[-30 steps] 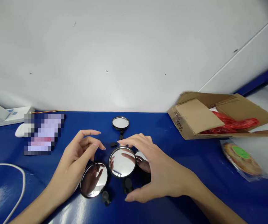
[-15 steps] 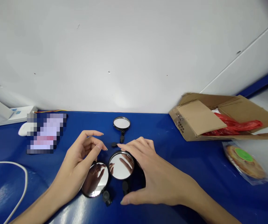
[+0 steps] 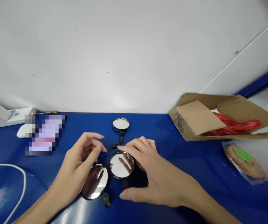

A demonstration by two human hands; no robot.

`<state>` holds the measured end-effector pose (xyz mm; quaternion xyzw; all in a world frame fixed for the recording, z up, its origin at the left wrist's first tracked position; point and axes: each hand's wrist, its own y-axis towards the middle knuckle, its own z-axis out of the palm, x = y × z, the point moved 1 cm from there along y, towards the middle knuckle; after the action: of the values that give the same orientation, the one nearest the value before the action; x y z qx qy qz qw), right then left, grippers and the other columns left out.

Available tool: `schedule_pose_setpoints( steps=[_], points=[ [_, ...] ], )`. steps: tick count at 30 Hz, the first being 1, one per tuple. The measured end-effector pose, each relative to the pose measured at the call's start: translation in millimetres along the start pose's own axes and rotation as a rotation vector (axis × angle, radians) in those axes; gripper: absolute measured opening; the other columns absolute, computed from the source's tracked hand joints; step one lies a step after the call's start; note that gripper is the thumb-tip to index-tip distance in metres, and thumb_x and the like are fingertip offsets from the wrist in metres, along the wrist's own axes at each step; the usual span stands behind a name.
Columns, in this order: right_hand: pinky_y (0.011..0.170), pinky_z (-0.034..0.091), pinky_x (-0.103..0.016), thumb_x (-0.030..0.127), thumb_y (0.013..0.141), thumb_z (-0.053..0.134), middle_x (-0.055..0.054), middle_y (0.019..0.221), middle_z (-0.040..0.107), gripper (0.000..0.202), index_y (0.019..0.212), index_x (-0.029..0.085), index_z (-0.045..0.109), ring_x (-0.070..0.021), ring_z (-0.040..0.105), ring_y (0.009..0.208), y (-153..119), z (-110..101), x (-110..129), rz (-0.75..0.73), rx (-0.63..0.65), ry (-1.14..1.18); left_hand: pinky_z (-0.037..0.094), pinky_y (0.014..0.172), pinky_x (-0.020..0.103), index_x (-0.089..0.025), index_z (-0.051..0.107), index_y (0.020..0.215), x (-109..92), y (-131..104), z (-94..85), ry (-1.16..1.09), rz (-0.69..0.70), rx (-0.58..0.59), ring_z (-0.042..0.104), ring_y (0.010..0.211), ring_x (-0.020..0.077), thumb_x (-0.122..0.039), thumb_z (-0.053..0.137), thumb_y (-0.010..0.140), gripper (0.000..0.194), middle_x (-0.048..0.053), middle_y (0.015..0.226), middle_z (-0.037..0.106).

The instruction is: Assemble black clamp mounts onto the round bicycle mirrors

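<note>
Three small round mirrors with black rims and black mounts lie on the blue table. My left hand (image 3: 79,168) hovers over the left mirror (image 3: 96,183), covering part of its rim; its fingers are loosely curved and apart, with nothing between them. My right hand (image 3: 150,174) spreads around the middle mirror (image 3: 121,166), index finger by its top edge and thumb low near its mount (image 3: 125,183), partly hidden; whether the fingertips touch it is unclear. Farther back lies the third mirror (image 3: 121,124), its jointed stem pointing toward me, a small black piece (image 3: 114,145) at its end.
On the left are a blurred phone (image 3: 46,133), a white rounded object (image 3: 26,130), a power strip (image 3: 19,115) and a white cable (image 3: 24,180). To the right, an open cardboard box (image 3: 199,118) holds a red plastic bag (image 3: 236,124); a wrapped round item (image 3: 246,161) lies before it.
My right thumb has shifted slightly, covering more of the middle mirror's mount. The left hand keeps nearly the same pose, and the view has moved a little.
</note>
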<state>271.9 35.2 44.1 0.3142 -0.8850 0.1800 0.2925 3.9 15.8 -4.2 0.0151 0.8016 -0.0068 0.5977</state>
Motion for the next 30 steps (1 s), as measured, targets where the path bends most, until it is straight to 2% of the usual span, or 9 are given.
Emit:
schedule_pose_setpoints(
  steps=[5,9,12,16,22,25,27,28,30],
  points=[
    [0.117,0.043,-0.056,0.049,0.104,0.084,-0.009,0.142,0.064,0.058,0.155,0.030,0.065,-0.0325,0.056,0.131,-4,1,-4,-0.145,-0.176,0.002,0.055,0.081,0.037,-0.035,0.069,0.131,-2,-2,2.1,0.069,0.000,0.003,0.072,0.097,0.0232,-0.059,0.068,0.114,0.030,0.000,0.113,0.079],
    [0.111,0.046,-0.050,0.038,0.106,0.077,-0.011,0.148,0.065,0.052,0.154,0.024,0.062,-0.0297,0.060,0.129,-4,10,6,-0.427,-0.370,-0.062,0.056,0.087,0.039,-0.036,0.073,0.122,-3,-3,2.6,0.177,0.058,-0.041,0.070,0.100,0.0238,-0.047,0.077,0.106,0.020,-0.001,0.112,0.079],
    [0.110,0.049,-0.049,0.036,0.112,0.067,-0.016,0.147,0.071,0.048,0.153,0.012,0.062,-0.0297,0.064,0.133,2,23,26,-0.627,-0.404,-0.189,0.056,0.094,0.042,-0.035,0.073,0.119,1,-1,1.1,0.203,0.103,-0.091,0.072,0.106,0.0257,-0.034,0.082,0.097,0.024,-0.001,0.114,0.079],
    [0.107,0.053,-0.046,0.032,0.119,0.054,-0.019,0.153,0.073,0.045,0.152,0.004,0.066,-0.0296,0.064,0.139,19,49,52,-0.718,-0.405,-0.409,0.056,0.101,0.047,-0.035,0.071,0.128,8,3,-2.7,0.249,0.142,-0.176,0.073,0.114,0.0295,-0.033,0.082,0.095,0.035,0.001,0.122,0.079],
    [0.082,0.055,-0.040,0.016,0.111,0.059,-0.015,0.123,0.085,0.026,0.111,0.007,0.084,-0.0248,0.073,0.107,39,81,72,-0.831,-0.666,-0.465,0.051,0.102,0.053,-0.035,0.069,0.127,6,7,-9.8,0.337,0.162,-0.257,0.076,0.110,0.0327,-0.033,0.085,0.089,0.041,0.002,0.116,0.083],
    [0.077,0.049,-0.040,0.010,0.109,0.055,-0.006,0.095,0.082,0.035,0.084,0.016,0.078,-0.0182,0.066,0.080,43,74,76,-0.875,-0.579,-0.367,0.049,0.102,0.055,-0.034,0.070,0.123,0,5,-10.0,0.335,0.147,-0.258,0.075,0.113,0.0339,-0.031,0.080,0.089,0.036,0.002,0.119,0.083],
    [0.076,0.045,-0.041,0.022,0.115,0.053,0.001,0.079,0.073,0.043,0.077,0.020,0.072,-0.0164,0.058,0.070,44,54,74,-0.887,-0.468,-0.258,0.050,0.103,0.054,-0.032,0.071,0.122,-5,3,-10.1,0.272,0.100,-0.222,0.074,0.115,0.0340,-0.029,0.077,0.088,0.035,0.004,0.121,0.082],
    [0.079,0.044,-0.041,0.032,0.117,0.057,0.001,0.081,0.074,0.038,0.086,0.021,0.075,-0.0173,0.062,0.075,45,42,70,-0.887,-0.375,-0.221,0.051,0.102,0.054,-0.031,0.070,0.122,-7,3,-10.6,0.232,0.080,-0.215,0.074,0.115,0.0337,-0.030,0.077,0.088,0.036,0.005,0.121,0.081],
    [0.090,0.044,-0.042,0.036,0.116,0.063,-0.003,0.100,0.081,0.024,0.112,0.020,0.080,-0.0214,0.069,0.095,47,15,56,-0.626,-0.358,-0.218,0.051,0.103,0.053,-0.030,0.069,0.125,-10,4,-12.3,0.203,0.066,-0.238,0.074,0.115,0.0327,-0.033,0.077,0.090,0.036,0.005,0.121,0.081]
  ],
)
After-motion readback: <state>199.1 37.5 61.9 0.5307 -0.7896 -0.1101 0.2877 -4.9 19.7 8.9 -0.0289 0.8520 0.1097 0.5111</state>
